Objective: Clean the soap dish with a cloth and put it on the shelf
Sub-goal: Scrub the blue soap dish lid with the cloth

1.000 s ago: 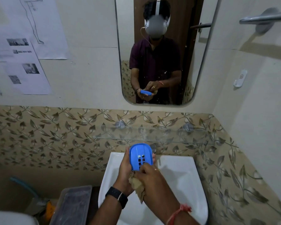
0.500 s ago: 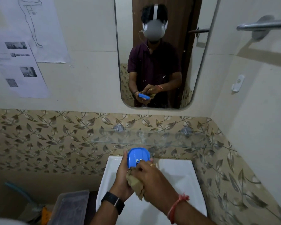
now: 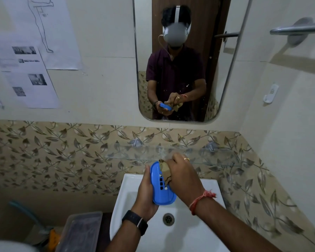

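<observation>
Washbasin: a white ceramic washbasin is sitting at the near centre, beneath both hands.
Shelf: a clear glass wall shelf is running left to right just beyond the hands, above the basin's far edge.
Soap dish: a blue oval plastic soap dish with drain slots is hovering over the basin, its long axis pointing near to far toward the shelf.
Left hand: it is cupping the dish from the left, fingers curled around it.
Right hand: it is clenching the cloth and pressing it into the dish's far half.
Cloth: a crumpled brown cloth is bunching under the right fingers.
Coming move: the shelf is lying straight ahead of the dish, so the left hand seems best placed to set it there.
</observation>
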Demonstrator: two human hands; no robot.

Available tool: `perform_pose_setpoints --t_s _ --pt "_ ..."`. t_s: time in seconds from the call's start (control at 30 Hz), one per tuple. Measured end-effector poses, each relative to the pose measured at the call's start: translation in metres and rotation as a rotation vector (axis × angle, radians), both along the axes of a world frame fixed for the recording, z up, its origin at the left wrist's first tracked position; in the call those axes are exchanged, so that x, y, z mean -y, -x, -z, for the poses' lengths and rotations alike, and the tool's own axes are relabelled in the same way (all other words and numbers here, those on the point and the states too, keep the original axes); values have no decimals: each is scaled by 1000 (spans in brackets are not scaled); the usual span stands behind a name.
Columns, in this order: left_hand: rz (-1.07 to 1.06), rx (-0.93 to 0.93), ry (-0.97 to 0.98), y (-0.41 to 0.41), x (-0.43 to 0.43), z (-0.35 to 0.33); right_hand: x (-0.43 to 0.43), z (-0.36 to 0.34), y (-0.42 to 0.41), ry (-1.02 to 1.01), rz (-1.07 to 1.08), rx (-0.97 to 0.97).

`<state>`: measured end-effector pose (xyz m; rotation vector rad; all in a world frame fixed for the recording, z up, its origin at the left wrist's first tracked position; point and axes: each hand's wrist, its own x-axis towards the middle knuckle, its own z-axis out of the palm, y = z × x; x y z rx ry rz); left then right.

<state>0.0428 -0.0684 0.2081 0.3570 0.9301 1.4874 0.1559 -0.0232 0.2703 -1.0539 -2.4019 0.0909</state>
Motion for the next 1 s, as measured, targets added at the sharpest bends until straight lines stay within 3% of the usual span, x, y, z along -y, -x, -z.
perform_pose_setpoints --t_s 0.17,0.33,0.73,0.83,1.0 --pt "3 -29 20 -3 -1 0 15 4 -8 91 131 78" --pt "-71 28 0 2 -3 -5 36 23 -11 196 78 145" --pt "-114 108 -1 2 -1 -7 52 32 -7 454 -193 -169" --pt "-123 12 -20 8 0 -9 53 35 -8 426 -200 -219" --pt "-174 -54 -18 8 3 -7 46 28 -14 243 -88 -24"
